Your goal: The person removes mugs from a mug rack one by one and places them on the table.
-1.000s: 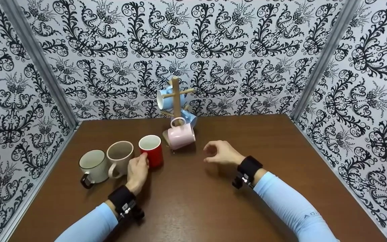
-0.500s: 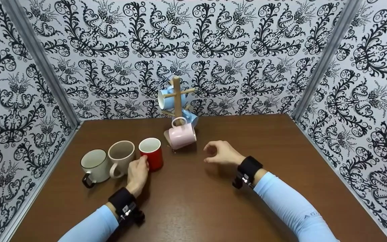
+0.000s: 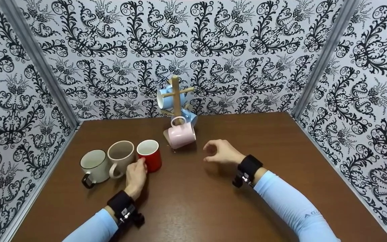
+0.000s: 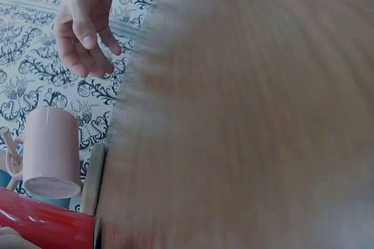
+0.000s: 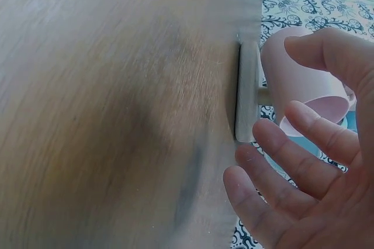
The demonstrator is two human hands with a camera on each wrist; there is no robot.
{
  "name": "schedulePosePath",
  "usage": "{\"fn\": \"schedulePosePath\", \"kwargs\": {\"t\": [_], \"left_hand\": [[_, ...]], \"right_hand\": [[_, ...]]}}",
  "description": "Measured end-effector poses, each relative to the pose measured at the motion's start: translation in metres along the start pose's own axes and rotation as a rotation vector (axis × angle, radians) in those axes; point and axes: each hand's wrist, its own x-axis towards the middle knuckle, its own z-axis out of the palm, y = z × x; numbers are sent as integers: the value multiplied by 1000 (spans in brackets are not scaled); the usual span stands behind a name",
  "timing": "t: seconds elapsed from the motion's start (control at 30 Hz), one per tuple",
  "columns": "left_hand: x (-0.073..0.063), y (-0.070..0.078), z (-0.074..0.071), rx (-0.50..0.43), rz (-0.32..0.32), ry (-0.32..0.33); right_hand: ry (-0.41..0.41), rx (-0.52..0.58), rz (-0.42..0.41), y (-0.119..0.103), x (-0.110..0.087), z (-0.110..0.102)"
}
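My left hand point(image 3: 136, 176) grips the red mug point(image 3: 154, 162) at its near left side; the mug stands upright with a white inside, and its handle is hidden behind the fingers. In the left wrist view the red mug point(image 4: 49, 221) shows at the lower left corner, its base at the tabletop. My right hand point(image 3: 223, 153) hovers over the table to the right of the pink mug point(image 3: 182, 135), fingers loosely curved and holding nothing. In the right wrist view the spread fingers point(image 5: 292, 167) overlap the pink mug point(image 5: 292, 73), which hangs tilted by its handle.
A wooden mug tree point(image 3: 176, 101) stands at the back middle, with a light blue mug point(image 3: 171, 101) up high and another blue mug point(image 3: 190, 117) lower behind. Left of the red mug stand a beige mug point(image 3: 123, 164) and a cream mug with a black handle point(image 3: 99, 169).
The red mug and my left hand have shifted slightly toward me and a little left, away from the mug tree. My right hand has stayed where it was.
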Motion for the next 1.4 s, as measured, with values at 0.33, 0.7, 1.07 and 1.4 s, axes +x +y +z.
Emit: {"fn": "schedulePosePath", "kwargs": {"t": [0.33,0.7,1.07,1.4], "left_hand": [[2,-4,-1,18,-34,-39],[-25,37,-14,231,23,-139],[-26,55,-27,674,199,-96],[-33,68,-30,851,382,-39]], "right_hand": [[-20,11,6,1,2,4],[-26,87,34,2,3,14],[5,175,90,9,4,17],[60,379,198,8,5,20]]}}
